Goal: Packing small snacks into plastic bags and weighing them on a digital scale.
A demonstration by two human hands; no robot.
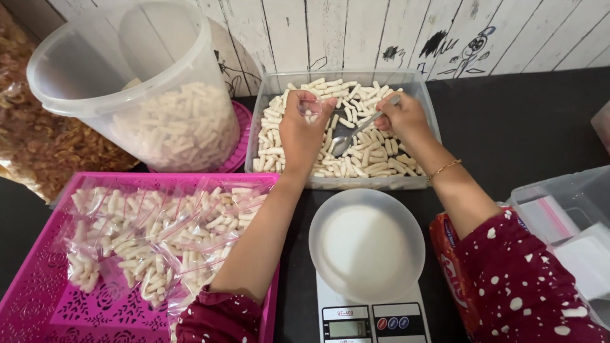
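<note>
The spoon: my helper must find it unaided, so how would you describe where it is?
Find the clear rectangular tub of pale snack sticks by the white wall. Above it, the right hand holds the spoon. It is the only metal thing there.

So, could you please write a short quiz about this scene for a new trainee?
1. True or false: the right hand holds a metal spoon.
2. Where do the filled zip bags lie? A) pink tray B) white bowl C) tall tub
3. Fill in: the white bowl stands on a kitchen ____.

Key:
1. True, over the clear container of white snack sticks.
2. A.
3. Scale.
</note>
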